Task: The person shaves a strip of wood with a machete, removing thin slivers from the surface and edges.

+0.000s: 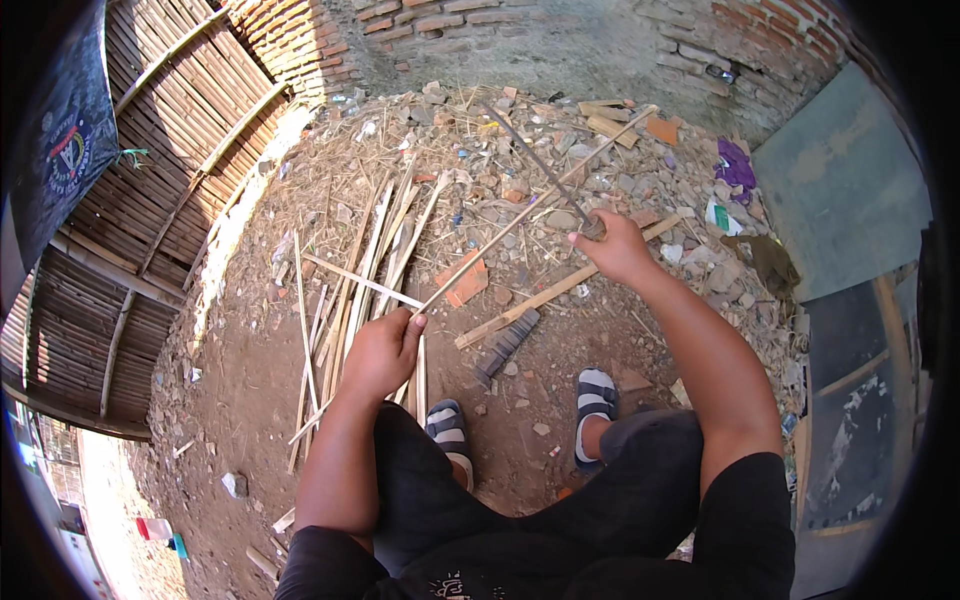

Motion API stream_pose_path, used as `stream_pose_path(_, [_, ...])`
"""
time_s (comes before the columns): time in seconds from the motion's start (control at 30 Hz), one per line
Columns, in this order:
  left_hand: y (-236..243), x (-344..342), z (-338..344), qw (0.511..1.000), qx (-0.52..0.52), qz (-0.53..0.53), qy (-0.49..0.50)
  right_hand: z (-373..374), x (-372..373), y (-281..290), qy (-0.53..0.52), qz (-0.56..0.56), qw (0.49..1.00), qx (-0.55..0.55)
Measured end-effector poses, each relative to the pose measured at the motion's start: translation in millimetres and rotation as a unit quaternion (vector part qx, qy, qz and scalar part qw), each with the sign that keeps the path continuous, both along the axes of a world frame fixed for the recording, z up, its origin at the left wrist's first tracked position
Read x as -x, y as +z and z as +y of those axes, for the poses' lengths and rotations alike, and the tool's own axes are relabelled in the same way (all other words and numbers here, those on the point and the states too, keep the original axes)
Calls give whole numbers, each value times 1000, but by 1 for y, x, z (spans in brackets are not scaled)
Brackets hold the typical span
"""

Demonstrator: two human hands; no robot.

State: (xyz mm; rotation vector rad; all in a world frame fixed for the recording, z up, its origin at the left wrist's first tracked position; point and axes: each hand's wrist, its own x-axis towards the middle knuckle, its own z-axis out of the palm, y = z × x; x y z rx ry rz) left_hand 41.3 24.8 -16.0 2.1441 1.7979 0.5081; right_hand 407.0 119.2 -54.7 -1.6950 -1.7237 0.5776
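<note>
My left hand (380, 355) is closed round a long thin bamboo strip (487, 247), which slants up from it to the far right. In my right hand (620, 250) is a long, narrow dark knife (530, 150), its blade pointing to the far left. The blade crosses the strip a short way beyond my right fist; I cannot tell whether they touch. The knife's handle is mostly hidden by my fingers. A heap of pale split bamboo strips (372, 250) lies on the ground beyond and beside my left hand.
Between my hands and feet lie a longer bamboo piece (540, 305), a grey ridged piece (507, 347) and an orange tile shard (463, 280). Rubble spreads toward a brick wall (480, 45). A bamboo-slat wall (170, 120) stands left, a grey-green panel (840, 190) right.
</note>
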Motion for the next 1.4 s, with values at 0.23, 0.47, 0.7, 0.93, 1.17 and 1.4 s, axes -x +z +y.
stream_pose_path(0.23, [2, -4, -1, 1000, 5, -9, -2, -17, 47, 14, 269, -163, 949, 11])
stream_pose_path(0.47, [5, 8, -2, 1000, 19, 5, 12, 8, -7, 0, 103, -83, 991, 8])
stream_pose_path(0.7, [5, 4, 0, 999, 30, 23, 7, 15, -50, -44, -50, 5, 999, 13])
stream_pose_path(0.93, [2, -3, 3, 999, 35, 20, 11, -7, 26, -3, 217, -85, 972, 7])
stream_pose_path(1.17, [5, 4, -1, 1000, 16, -3, -5, -18, 45, 19, 225, -213, 949, -57])
stream_pose_path(1.4, [15, 12, -1, 999, 26, 40, 7, 7, -35, 3, -67, -139, 988, -5])
